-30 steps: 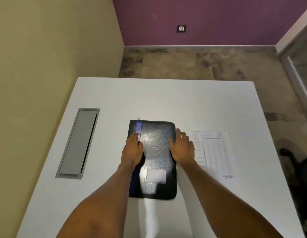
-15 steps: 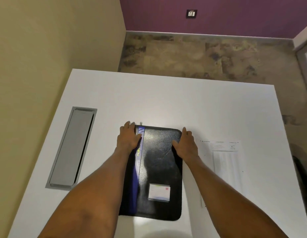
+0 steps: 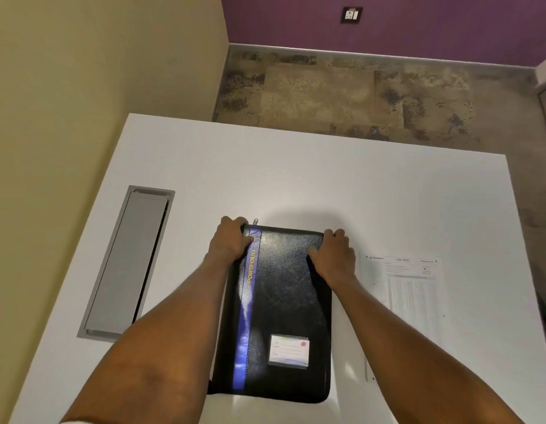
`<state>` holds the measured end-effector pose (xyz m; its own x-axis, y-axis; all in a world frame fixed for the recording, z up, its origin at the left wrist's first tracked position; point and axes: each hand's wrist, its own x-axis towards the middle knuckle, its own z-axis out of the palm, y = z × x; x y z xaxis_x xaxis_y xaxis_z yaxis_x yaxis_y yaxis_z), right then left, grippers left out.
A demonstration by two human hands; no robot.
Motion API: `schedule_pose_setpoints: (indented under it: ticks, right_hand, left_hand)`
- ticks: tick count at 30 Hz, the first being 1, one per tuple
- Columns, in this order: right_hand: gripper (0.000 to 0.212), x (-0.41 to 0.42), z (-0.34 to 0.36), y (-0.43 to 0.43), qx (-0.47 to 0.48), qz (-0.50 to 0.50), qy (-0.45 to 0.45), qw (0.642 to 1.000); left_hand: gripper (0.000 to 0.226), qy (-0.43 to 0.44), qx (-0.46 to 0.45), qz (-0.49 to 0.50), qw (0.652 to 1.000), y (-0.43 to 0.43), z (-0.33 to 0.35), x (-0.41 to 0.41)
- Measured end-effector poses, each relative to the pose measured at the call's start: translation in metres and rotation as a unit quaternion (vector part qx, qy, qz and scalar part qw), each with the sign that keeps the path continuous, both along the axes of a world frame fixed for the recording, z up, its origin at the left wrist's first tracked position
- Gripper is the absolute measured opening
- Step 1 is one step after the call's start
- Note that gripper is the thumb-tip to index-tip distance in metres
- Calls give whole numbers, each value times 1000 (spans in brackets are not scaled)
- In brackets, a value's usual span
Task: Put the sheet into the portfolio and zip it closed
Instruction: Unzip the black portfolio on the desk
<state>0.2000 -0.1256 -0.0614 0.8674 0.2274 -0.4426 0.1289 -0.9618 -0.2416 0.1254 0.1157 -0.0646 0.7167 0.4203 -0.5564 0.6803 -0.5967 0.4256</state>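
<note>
Black grained cover lies under both our hands: our left hand (image 3: 230, 240) curls its fingers over the far left corner of the portfolio (image 3: 284, 301) with the thumb pressed on top, and our right hand (image 3: 334, 255) grips the far right corner the same way, fingers bent over the edge. The portfolio lies flat and closed on the white table (image 3: 296, 179), its long side running toward us, with a blue stripe (image 3: 245, 316) down the left and a small card window (image 3: 289, 351) near our end. We judge it stiff, padded and fairly weighty, so it should stay put when one hand pins it, though the glossy cover may slide on the smooth tabletop. The small metal zip pull (image 3: 255, 221) sticks out at the far left corner, just beside our left fingers; that is where we would pinch, between thumb and forefinger, while the other hand steadies the cover. The sheet (image 3: 412, 295) lies flat on the table just to the right of the portfolio, not yet inside. It looks thin, light and floppy, hard to lift from a flat surface, so we would slide it to the table edge or peel up a corner and support it so it does not crease. A grey hatch (image 3: 131, 261) is set into the table well to the left.
</note>
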Motion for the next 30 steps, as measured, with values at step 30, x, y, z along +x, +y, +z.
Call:
schedule_pose_setpoints:
  ticks: [30]
  right_hand:
    - [12, 70, -31, 115, 84, 514, -73, 851]
  left_hand:
    - [12, -121, -8, 112, 986, 6, -23, 16]
